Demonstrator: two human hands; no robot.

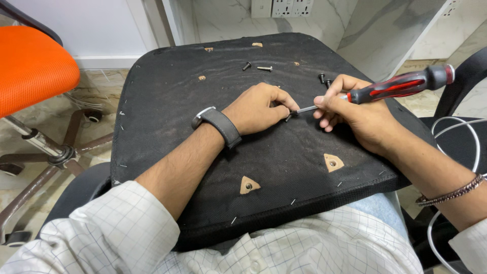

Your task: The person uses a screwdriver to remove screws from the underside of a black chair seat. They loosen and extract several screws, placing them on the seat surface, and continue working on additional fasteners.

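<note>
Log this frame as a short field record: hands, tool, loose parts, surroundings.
left hand: pinching a small part at the screwdriver tip, watch on wrist
right hand: gripping the screwdriver, red and black handle
surface: black seat cushion, underside up, on the lap
loose parts: screws near the far edge
surroundings: orange chair at left, white cable at right

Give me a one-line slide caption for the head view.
Right hand holds a red-and-black screwdriver to a black seat base while left hand steadies the tip.
</note>
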